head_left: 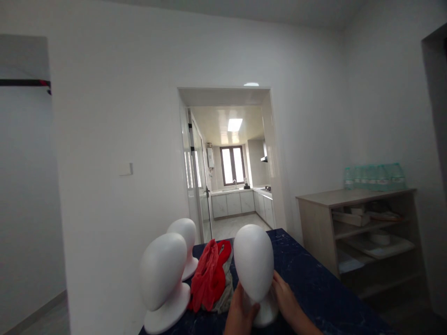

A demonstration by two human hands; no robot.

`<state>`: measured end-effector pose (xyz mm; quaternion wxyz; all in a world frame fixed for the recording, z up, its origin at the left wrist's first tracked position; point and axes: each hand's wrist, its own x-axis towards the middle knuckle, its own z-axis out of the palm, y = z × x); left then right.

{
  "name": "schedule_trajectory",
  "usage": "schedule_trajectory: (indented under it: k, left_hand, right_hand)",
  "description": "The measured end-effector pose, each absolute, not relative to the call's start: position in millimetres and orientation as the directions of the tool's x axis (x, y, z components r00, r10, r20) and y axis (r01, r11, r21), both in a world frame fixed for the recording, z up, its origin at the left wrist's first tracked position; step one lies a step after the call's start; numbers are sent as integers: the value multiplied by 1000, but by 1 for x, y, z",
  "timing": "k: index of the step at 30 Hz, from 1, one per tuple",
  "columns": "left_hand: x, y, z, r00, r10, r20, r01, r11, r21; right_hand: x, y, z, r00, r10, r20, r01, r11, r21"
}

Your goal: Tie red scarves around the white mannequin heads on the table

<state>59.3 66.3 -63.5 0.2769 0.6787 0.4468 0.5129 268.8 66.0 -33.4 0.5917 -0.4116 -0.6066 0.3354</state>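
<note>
A white foam mannequin head (253, 267) stands upright on the dark blue marbled table (314, 288). My left hand (240, 311) grips its neck from the left, and my right hand (286, 300) holds the neck and base from the right. Two more white foam heads stand to the left, one near (163, 279) and one further back (184, 239). A pile of red cloth (211, 274) with some grey fabric (226, 293) under it lies between the heads.
A wooden shelf unit (363, 232) with trays and boxes stands at the right, with a pack of water bottles (373, 177) on top. An open doorway (230, 186) straight ahead leads into a white kitchen. White walls are on both sides.
</note>
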Motion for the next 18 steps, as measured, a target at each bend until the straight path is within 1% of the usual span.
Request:
schedule_trajectory:
  k: [5, 10, 18]
  left_hand:
    - [61, 68, -67, 97, 886, 454, 317, -460, 829]
    - [61, 71, -72, 85, 887, 454, 319, -456, 831]
    - [55, 83, -81, 124, 872, 474, 337, -486, 806]
  right_hand:
    - [268, 60, -26, 31, 894, 446, 136, 438, -888]
    - [266, 53, -20, 27, 895, 446, 139, 439, -888]
    - [270, 62, -28, 8, 890, 455, 168, 448, -878]
